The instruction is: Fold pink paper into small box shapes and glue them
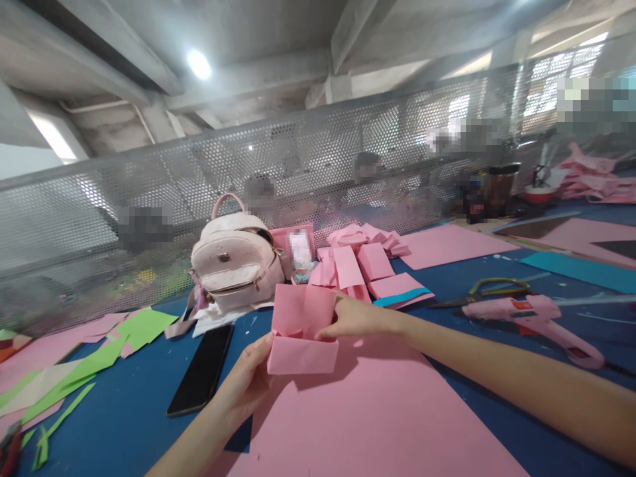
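A small pink paper box (303,356) with a raised back flap is held above a large pink sheet (377,411). My left hand (252,371) grips its left side, with the thumb near the front left corner. My right hand (350,319) holds it from the right, the thumb reaching into the box and the other fingers hidden behind the flap. Behind the box lies a heap of folded pink paper pieces (348,265). One piece there carries a blue strip (403,297).
A black phone (201,371) and a pale backpack (238,258) are on the left. Green paper (146,329) lies at far left. On the right are a pink glue gun (534,318) and scissors (499,287). A perforated metal screen (199,172) crosses behind.
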`<state>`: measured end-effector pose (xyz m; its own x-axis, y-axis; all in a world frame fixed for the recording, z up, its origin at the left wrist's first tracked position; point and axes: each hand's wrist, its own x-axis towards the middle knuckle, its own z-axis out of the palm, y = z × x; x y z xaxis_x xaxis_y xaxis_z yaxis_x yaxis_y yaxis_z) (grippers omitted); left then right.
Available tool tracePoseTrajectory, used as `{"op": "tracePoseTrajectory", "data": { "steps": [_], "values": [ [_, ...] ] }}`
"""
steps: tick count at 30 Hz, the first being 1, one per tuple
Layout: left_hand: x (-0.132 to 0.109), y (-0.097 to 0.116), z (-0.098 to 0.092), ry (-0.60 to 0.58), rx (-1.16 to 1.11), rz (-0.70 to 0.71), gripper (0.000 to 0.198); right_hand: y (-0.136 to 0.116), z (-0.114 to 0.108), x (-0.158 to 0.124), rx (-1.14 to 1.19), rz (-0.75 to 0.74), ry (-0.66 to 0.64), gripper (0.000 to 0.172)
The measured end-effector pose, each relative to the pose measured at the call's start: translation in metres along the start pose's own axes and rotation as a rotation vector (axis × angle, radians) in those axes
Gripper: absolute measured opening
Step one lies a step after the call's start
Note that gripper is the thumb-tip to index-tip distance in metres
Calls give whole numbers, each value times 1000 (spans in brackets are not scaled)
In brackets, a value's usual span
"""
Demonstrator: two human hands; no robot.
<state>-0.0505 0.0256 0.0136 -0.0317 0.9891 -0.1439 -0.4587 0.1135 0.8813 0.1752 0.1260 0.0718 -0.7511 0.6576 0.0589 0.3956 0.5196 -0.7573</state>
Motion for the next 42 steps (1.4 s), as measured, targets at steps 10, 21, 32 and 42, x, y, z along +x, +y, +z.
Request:
{"op": "tracePoseTrajectory", "data": {
  "steps": [10, 21, 32, 42],
  "values": [
    [-14, 6, 14, 52, 151, 170, 30, 3, 1, 0, 74, -51, -66, 30],
    [-37, 12, 27, 123, 538, 407, 33, -44, -3, -19, -471, -656, 571, 52],
    [-48, 16, 38, 103, 715, 500, 38, -60, 11, -33, -778, -645, 451, 30],
    [-54, 6, 41, 22, 807, 564, 33, -55, 29, -34, -839, -741, 600, 12]
  ]
}}
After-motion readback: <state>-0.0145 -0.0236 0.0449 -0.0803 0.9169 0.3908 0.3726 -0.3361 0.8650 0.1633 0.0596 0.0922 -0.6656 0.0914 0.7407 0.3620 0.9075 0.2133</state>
